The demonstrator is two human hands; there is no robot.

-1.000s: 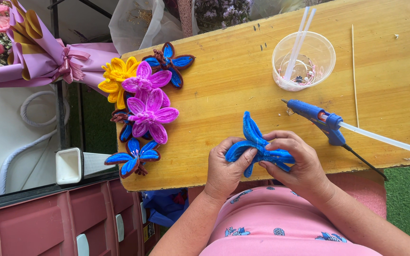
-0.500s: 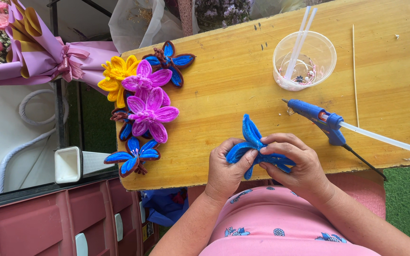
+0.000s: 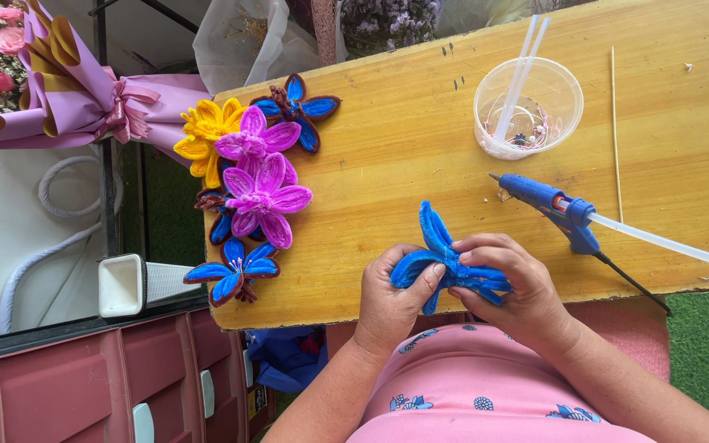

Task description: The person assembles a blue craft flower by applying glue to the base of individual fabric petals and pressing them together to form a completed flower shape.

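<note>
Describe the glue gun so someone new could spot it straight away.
On the wooden table, look to the right of the hands, below the clear plastic cup. The glue gun lies flat there, the only blue plastic tool, with a pale glue stick out the back.

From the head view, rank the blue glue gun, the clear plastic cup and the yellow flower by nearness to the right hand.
1. Blue glue gun, just beyond the right hand, to its right.
2. Clear plastic cup, farther up the table.
3. Yellow flower, far left.

My left hand (image 3: 391, 299) and right hand (image 3: 512, 283) sit close together in front of my belly — both curled, fingers bent inward, thumbs pinching toward each other. My bare forearms angle in from below, wrists slightly bent.
</note>
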